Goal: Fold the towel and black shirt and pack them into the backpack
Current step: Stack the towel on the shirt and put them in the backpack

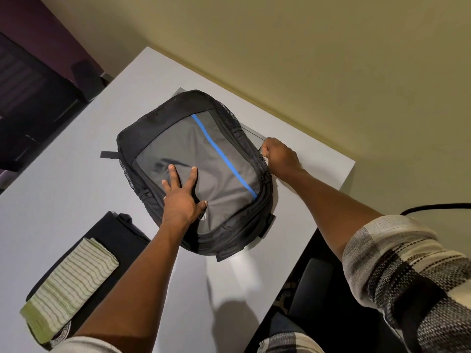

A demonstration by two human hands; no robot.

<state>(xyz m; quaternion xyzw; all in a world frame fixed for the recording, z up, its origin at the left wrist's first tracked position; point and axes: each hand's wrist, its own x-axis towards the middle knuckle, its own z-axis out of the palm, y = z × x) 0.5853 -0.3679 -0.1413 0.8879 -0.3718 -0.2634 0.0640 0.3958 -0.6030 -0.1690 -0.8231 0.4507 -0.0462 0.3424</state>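
A grey and black backpack (204, 149) with a blue stripe lies flat in the middle of the white table (63, 161). My left hand (182, 197) presses flat on its front panel, fingers spread. At the backpack's right edge, my right hand (279, 157) pinches a zipper pull. A folded green-striped towel (68, 284) rests on a folded black shirt (117, 233) at the table's near left.
A thin dark flat sheet (251, 135) pokes out from under the backpack's far side. The wall runs along the table's far edge. A dark chair (316, 289) and a black cable (433, 207) lie off the table's right side. Dark furniture (30, 98) stands at far left.
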